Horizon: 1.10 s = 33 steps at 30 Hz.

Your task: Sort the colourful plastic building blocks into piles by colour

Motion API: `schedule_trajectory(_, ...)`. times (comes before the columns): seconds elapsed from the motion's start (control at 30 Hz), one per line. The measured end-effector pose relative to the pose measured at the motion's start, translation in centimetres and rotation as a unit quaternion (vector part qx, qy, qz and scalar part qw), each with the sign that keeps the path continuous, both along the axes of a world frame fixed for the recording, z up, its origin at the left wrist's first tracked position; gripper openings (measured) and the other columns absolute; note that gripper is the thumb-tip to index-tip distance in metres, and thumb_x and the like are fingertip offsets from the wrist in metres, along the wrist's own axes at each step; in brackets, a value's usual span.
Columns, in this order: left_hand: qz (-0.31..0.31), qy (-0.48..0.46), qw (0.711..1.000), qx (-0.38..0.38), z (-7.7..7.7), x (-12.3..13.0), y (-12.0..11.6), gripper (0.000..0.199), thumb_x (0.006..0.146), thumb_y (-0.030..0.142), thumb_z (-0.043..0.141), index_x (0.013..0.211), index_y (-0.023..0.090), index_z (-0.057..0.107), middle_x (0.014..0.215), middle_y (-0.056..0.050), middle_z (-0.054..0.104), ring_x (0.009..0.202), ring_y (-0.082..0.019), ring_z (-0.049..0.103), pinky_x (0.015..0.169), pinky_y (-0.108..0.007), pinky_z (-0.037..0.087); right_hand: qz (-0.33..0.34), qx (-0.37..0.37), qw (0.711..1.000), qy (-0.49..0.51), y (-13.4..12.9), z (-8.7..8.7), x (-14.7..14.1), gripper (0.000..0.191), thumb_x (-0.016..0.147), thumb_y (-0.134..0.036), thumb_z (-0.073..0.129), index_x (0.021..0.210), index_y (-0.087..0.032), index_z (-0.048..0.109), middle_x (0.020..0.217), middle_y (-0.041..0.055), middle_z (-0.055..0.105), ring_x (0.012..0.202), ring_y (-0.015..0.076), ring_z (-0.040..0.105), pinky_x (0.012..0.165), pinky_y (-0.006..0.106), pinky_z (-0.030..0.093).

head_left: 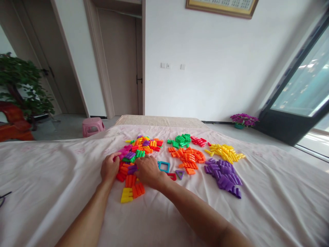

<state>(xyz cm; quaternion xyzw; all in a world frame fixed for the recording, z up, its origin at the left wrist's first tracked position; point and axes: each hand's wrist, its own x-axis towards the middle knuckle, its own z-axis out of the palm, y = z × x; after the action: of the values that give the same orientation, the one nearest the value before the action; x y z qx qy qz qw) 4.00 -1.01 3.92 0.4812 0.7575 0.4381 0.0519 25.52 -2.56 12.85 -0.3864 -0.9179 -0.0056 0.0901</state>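
Observation:
A mixed heap of plastic building blocks in several colours lies on the cloth-covered table. At its left edge my left hand is closed, its fingertips against pink blocks. My right hand reaches into the near part of the heap with fingers curled down; what they pinch is hidden. Green blocks and purple blocks lie between the hands. Just in front of them are orange blocks and a yellow block group.
Sorted piles lie to the right: green, red, orange, yellow and purple. Near my right hand are a blue square frame, a red piece and a purple triangle. A pink stool stands beyond the table.

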Motion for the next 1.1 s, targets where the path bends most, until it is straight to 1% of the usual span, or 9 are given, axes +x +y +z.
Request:
schedule_trajectory(0.13, 0.007, -0.006, 1.0, -0.009, 0.2, 0.2, -0.1, 0.035, 0.085, 0.029, 0.045, 0.106, 0.022, 0.072, 0.115, -0.008, 0.071, 0.108, -0.025, 0.063, 0.097, -0.037, 0.047, -0.025, -0.032, 0.999, 0.029, 0.4, 0.5, 1.1, 0.025, 0.087, -0.04, 0.062, 0.101, -0.02, 0.068, 0.1, 0.0084, 0.072, 0.096, 0.0232, 0.064, 0.078, 0.03, 0.043)
schedule_trajectory(0.27, 0.009, -0.008, 1.0, -0.012, 0.1, 0.1, -0.1, 0.036, 0.086, 0.031, 0.045, 0.108, 0.023, 0.072, 0.116, -0.008, 0.071, 0.108, -0.025, 0.063, 0.097, -0.037, 0.047, -0.073, -0.056, 0.992, 0.083, 1.1, 1.5, 4.6, 0.032, 0.094, -0.05, 0.052, 0.104, -0.023, 0.067, 0.1, 0.0052, 0.073, 0.089, 0.0185, 0.065, 0.069, 0.025, 0.039)
schedule_trajectory(0.5, 0.011, 0.012, 1.0, -0.009, -0.2, 0.0, -0.1, 0.036, 0.086, 0.033, 0.046, 0.108, 0.023, 0.072, 0.113, -0.009, 0.071, 0.104, -0.026, 0.064, 0.093, -0.038, 0.049, -0.245, -0.006, 0.968, 0.05, 2.7, 2.8, 16.9, 0.029, 0.094, -0.045, 0.053, 0.098, -0.022, 0.07, 0.093, 0.0069, 0.073, 0.089, 0.0208, 0.066, 0.065, 0.026, 0.034)
schedule_trajectory(0.67, 0.0, 0.019, 1.0, 0.002, -0.2, 0.0, -0.3, 0.034, 0.086, 0.032, 0.046, 0.106, 0.022, 0.072, 0.111, -0.009, 0.072, 0.103, -0.027, 0.064, 0.092, -0.039, 0.049, -0.384, 0.005, 0.923, -0.027, 2.4, 2.8, 26.9, 0.038, 0.095, -0.048, 0.047, 0.094, -0.021, 0.072, 0.09, 0.0108, 0.072, 0.085, 0.0247, 0.066, 0.064, 0.029, 0.035)
schedule_trajectory(0.77, 0.004, 0.026, 1.0, 0.009, -0.3, 0.0, -0.3, 0.034, 0.085, 0.031, 0.047, 0.104, 0.022, 0.073, 0.109, -0.009, 0.072, 0.102, -0.027, 0.064, 0.092, -0.038, 0.049, -0.442, 0.003, 0.895, -0.057, 1.8, 2.5, 30.8, 0.044, 0.095, -0.051, 0.043, 0.094, -0.021, 0.073, 0.096, 0.0135, 0.073, 0.09, 0.0271, 0.066, 0.068, 0.031, 0.038)
schedule_trajectory(0.83, 0.009, 0.025, 1.0, 0.008, -0.4, 0.0, -0.2, 0.034, 0.086, 0.032, 0.046, 0.105, 0.022, 0.073, 0.109, -0.009, 0.072, 0.101, -0.027, 0.064, 0.091, -0.038, 0.049, -0.45, 0.019, 0.891, -0.064, 1.3, 2.4, 31.3, 0.042, 0.096, -0.048, 0.043, 0.095, -0.02, 0.073, 0.099, 0.0142, 0.072, 0.092, 0.0277, 0.065, 0.071, 0.032, 0.039)
schedule_trajectory(0.9, 0.018, 0.02, 1.0, 0.002, -0.5, 0.1, -0.3, 0.036, 0.087, 0.034, 0.045, 0.107, 0.022, 0.073, 0.11, -0.01, 0.071, 0.101, -0.027, 0.064, 0.091, -0.039, 0.049, -0.42, 0.036, 0.906, -0.049, 0.8, 2.3, 29.8, 0.037, 0.096, -0.042, 0.044, 0.092, -0.02, 0.073, 0.097, 0.0136, 0.072, 0.093, 0.0262, 0.064, 0.073, 0.032, 0.038)
schedule_trajectory(1.0, 0.03, 0.006, 1.0, -0.005, -0.6, 0.1, -0.4, 0.038, 0.087, 0.035, 0.044, 0.11, 0.022, 0.072, 0.109, -0.01, 0.072, 0.098, -0.027, 0.064, 0.089, -0.039, 0.049, -0.318, 0.013, 0.948, 0.0, 0.0, 1.6, 25.0, 0.032, 0.096, -0.034, 0.045, 0.088, -0.02, 0.073, 0.093, 0.01, 0.072, 0.09, 0.0221, 0.064, 0.072, 0.029, 0.038)
schedule_trajectory(1.1, 0.032, -0.008, 0.999, 0.003, -0.8, -0.1, -0.4, 0.039, 0.088, 0.035, 0.044, 0.111, 0.021, 0.071, 0.106, -0.009, 0.072, 0.097, -0.026, 0.064, 0.088, -0.038, 0.049, -0.181, -0.033, 0.98, 0.072, -0.8, -0.1, 19.3, 0.026, 0.094, -0.031, 0.051, 0.107, -0.023, 0.072, 0.105, 0.007, 0.071, 0.097, 0.0205, 0.062, 0.079, 0.028, 0.04)
